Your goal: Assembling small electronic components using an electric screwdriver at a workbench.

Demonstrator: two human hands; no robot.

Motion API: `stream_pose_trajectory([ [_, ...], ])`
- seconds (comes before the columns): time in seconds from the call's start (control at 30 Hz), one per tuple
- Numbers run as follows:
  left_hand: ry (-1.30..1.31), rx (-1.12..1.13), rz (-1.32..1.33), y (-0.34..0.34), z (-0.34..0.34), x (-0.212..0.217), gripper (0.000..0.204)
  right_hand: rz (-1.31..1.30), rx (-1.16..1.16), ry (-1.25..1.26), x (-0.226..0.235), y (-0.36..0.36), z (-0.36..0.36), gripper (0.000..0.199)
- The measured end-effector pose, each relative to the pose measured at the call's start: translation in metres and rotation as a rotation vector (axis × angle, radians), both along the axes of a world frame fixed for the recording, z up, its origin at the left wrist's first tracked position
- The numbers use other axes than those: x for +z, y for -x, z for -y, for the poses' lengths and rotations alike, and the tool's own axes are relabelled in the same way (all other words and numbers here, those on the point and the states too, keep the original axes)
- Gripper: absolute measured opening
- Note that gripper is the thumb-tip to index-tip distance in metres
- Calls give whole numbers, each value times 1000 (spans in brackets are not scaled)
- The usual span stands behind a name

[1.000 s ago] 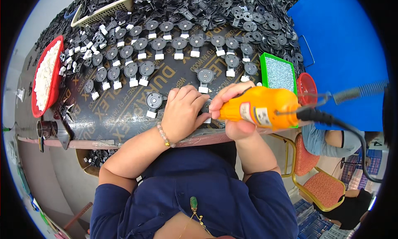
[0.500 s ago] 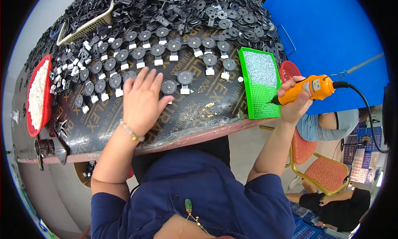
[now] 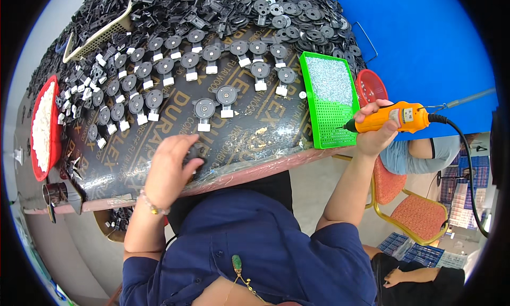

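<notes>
My right hand (image 3: 376,126) grips an orange electric screwdriver (image 3: 396,119) with a black cord. Its dark tip points left, over the perforated part of a green tray (image 3: 324,128) partly filled with small silvery screws. Near the table's front edge, my left hand (image 3: 174,165) curls around a dark part (image 3: 193,153), mostly hidden by the fingers. Beyond it, black disc-shaped parts with white tabs lie in loose rows; the closest are one disc part (image 3: 204,108) and another disc part (image 3: 227,95).
A large heap of black plastic parts (image 3: 212,8) covers the back. At left stand a red basket (image 3: 54,130) of white pieces and a cream basket (image 3: 101,39). Behind the tray is a red bowl (image 3: 372,87). Another person (image 3: 419,269) sits at right, near orange chairs (image 3: 419,221).
My left hand has drawn back from the rows of disc parts toward the front edge, fingers now curled around a dark part. The right hand keeps the screwdriver over the tray.
</notes>
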State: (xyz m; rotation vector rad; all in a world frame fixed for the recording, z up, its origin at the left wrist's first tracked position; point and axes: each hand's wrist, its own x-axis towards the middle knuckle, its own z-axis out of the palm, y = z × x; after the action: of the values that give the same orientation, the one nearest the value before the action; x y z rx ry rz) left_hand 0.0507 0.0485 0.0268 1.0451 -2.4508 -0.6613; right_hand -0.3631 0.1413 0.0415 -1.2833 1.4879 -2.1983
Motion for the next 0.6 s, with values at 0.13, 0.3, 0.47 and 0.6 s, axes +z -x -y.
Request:
stream_pose_trajectory([
  [0.13, 41, -36, -92, 27, -6, -16, 48, 13, -7, 14, -1, 0, 1, 79],
  [0.3, 99, -3, -141, 38, -4, -14, 55, -2, -10, 33, 1, 0, -2, 84],
  [0.47, 122, -1, -164, 24, 2, -19, 57, 44, 93, 144, 30, -20, -11, 89],
  [0.6, 123, 54, -194, 23, 1, -33, 52, 31, 536, 289, 38, -87, 21, 88],
])
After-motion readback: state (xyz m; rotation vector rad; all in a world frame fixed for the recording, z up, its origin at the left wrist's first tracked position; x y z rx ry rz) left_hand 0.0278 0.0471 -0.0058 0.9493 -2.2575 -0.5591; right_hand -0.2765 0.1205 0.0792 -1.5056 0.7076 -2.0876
